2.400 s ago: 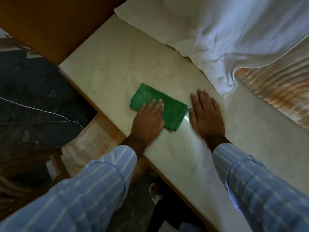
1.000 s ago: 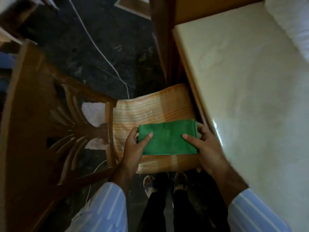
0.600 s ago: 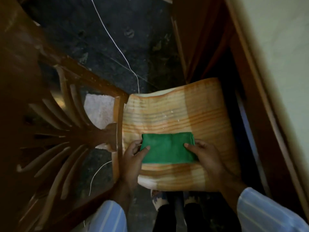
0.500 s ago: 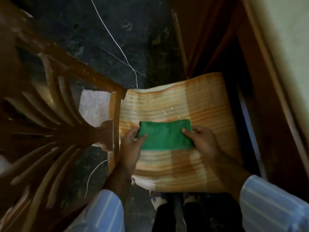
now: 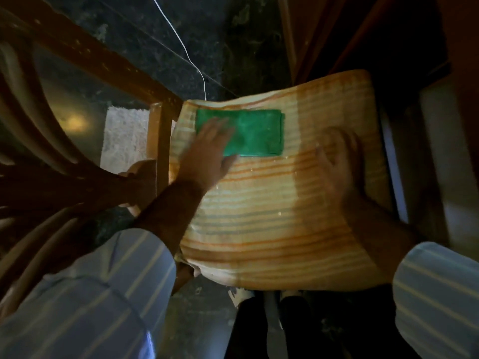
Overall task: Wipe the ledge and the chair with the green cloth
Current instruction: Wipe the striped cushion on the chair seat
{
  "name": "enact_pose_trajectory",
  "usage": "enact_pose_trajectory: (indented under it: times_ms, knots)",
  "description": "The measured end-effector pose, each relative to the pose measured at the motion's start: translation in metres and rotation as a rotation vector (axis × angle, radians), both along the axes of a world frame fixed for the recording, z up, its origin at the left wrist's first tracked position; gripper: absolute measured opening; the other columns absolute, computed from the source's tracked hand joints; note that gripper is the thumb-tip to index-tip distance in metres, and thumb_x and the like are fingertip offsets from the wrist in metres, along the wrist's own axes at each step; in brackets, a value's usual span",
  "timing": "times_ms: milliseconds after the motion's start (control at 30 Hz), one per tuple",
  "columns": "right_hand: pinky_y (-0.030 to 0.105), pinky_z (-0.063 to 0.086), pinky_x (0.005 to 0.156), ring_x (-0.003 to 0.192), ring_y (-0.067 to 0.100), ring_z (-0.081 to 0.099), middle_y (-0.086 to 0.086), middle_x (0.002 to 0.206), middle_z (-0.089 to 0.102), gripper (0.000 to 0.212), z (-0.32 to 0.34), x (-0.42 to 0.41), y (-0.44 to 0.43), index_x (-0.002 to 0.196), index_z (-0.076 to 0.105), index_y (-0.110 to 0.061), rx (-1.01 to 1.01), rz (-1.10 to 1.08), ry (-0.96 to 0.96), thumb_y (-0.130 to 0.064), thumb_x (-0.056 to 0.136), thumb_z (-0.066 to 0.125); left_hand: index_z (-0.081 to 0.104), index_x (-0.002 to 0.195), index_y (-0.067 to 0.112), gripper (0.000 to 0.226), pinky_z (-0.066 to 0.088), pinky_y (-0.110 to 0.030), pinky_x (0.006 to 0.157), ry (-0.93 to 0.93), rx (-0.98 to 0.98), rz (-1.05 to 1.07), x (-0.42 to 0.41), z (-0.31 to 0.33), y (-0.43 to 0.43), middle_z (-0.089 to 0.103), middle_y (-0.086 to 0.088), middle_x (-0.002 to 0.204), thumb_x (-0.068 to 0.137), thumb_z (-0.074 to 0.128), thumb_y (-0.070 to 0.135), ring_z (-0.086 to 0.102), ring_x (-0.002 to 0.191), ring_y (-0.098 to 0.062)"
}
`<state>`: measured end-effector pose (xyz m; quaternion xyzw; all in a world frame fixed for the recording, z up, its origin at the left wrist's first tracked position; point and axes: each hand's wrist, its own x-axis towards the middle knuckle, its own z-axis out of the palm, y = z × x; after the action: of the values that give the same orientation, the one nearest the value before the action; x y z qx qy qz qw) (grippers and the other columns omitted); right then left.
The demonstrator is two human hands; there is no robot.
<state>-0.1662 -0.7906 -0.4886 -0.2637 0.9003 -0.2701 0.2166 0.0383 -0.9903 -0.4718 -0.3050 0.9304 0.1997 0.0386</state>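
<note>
The folded green cloth (image 5: 255,132) lies flat near the far left corner of the chair's striped orange seat cushion (image 5: 272,218). My left hand (image 5: 208,151) presses flat on the cloth's left part, fingers spread and blurred. My right hand (image 5: 339,161) rests flat on the cushion to the right of the cloth, apart from it and also blurred. The chair's dark wooden back (image 5: 64,156) with curved slats stands at the left. The ledge is out of view apart from a dim wooden side (image 5: 461,73) at the right.
A thin white cable (image 5: 186,53) runs across the dark floor (image 5: 220,35) beyond the chair. A pale rug patch (image 5: 124,136) shows through the chair frame. My shoes (image 5: 259,301) are just under the cushion's near edge.
The cloth went from the ledge to the chair seat. In the last half second my left hand pushed it toward the far edge, and my right hand came off it onto the cushion.
</note>
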Motion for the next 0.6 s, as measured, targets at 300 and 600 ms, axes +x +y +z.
enact_pose_trajectory:
  times_ms: [300, 600]
  knots:
    - [0.054, 0.017, 0.130, 0.161, 0.036, 0.025, 0.012, 0.175, 0.026, 0.064, -0.054, 0.001, 0.064, 0.166, 0.031, -0.020, 0.206, 0.276, 0.555, -0.049, 0.108, 0.036, 0.034, 0.151, 0.009, 0.062, 0.021, -0.049, 0.121, -0.182, -0.166, -0.199, -0.021, -0.027, -0.006, 0.031, -0.017, 0.159, 0.098, 0.054, 0.032, 0.025, 0.148, -0.035]
    - [0.053, 0.014, 0.131, 0.163, 0.033, 0.022, 0.009, 0.176, 0.023, 0.062, -0.067, 0.003, 0.065, 0.167, 0.027, -0.027, 0.211, 0.263, 0.651, -0.050, 0.110, 0.031, 0.048, 0.139, -0.006, 0.050, 0.027, -0.050, 0.120, -0.145, -0.170, -0.190, -0.014, -0.026, 0.008, 0.042, -0.025, 0.151, 0.089, 0.049, -0.007, 0.035, 0.143, -0.040]
